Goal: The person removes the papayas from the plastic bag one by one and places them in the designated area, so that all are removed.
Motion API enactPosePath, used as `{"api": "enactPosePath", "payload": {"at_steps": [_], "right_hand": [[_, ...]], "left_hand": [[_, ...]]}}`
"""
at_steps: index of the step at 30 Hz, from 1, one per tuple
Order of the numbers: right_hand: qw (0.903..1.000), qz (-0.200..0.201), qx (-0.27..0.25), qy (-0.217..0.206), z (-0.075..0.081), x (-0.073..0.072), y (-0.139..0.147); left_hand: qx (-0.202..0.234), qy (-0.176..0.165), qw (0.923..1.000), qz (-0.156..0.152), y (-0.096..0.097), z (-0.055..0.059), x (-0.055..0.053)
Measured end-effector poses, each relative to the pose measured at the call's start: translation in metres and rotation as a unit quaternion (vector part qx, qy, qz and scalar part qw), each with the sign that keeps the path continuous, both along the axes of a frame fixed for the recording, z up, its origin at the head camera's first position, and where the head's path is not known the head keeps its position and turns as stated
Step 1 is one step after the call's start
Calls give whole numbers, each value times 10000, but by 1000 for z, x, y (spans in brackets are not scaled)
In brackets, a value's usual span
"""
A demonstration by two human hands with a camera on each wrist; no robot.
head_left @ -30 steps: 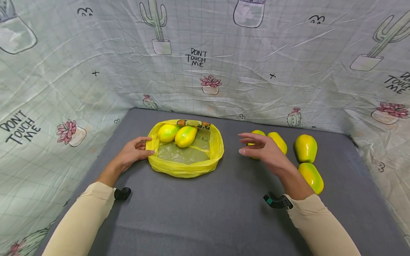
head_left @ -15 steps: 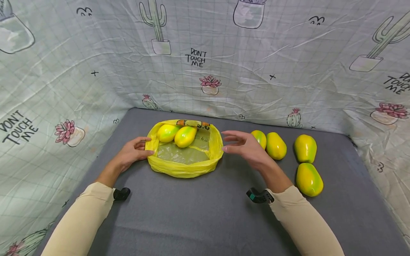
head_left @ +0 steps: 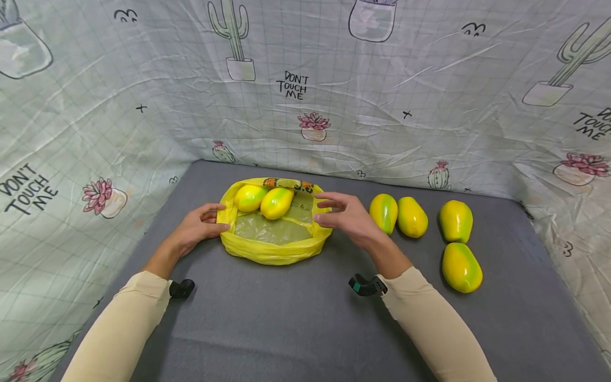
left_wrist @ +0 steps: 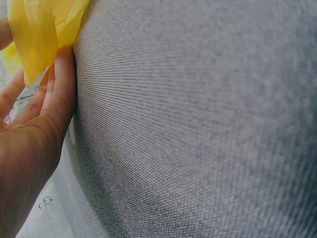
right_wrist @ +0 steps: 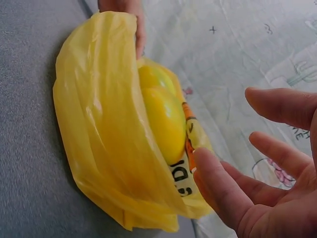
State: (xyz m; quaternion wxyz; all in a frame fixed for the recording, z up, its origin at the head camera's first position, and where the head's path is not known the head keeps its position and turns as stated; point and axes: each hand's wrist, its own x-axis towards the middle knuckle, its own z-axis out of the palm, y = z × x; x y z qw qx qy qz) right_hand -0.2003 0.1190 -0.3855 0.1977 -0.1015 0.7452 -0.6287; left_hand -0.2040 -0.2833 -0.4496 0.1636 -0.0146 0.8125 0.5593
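A yellow plastic bag (head_left: 269,254) lies on the grey table with its mouth spread and its rim rolled down. Two yellow-green fruits that look like papayas (head_left: 277,203) rest inside, at the back left. At the bag's left rim my left hand (head_left: 195,228) holds the plastic between thumb and fingers, as the left wrist view (left_wrist: 34,119) also shows. My right hand (head_left: 348,217) hovers over the right rim, its fingers spread and holding nothing. In the right wrist view those fingers (right_wrist: 218,183) stand apart, with the thumb well away from them.
To the right of my right hand lie two more papayas side by side (head_left: 412,217). Farther right are another two, one (head_left: 456,221) behind the other (head_left: 462,268). A cactus-print cloth (head_left: 358,143) hangs behind and along the sides of the table (head_left: 286,318).
My right hand has moved left, away from the loose papayas to the bag's right rim, uncovering the fruits behind it. My left hand and the bag have stayed in place.
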Motion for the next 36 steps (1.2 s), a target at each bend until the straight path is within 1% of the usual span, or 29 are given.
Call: {"api": "enactPosePath", "payload": {"at_steps": [6, 12, 16, 23, 29, 33, 36], "right_hand": [[9995, -45, -151, -256, -6, -6, -13], [9983, 50, -417, -410, -11, -13, -30], [9978, 60, -432, -493, -15, -18, -42], [9964, -287, -392, -696, -21, -24, -61], [9934, -545, -592, -824, -30, -29, -74], [9912, -776, -648, -857, -36, -31, -79], [9900, -866, -672, -887, -38, -33, -84]], "left_hand": [[19, -82, 10000, 21, -1, -1, -1], [-1, -70, 10000, 21, -2, -1, 0], [-1, -64, 10000, 21, -2, -1, 0], [46, -5, 10000, 5, -2, 0, 0], [-33, -42, 10000, 13, -1, 0, 1], [4, -60, 10000, -36, 0, 0, 1], [38, -78, 10000, -28, 0, 1, 0]]}}
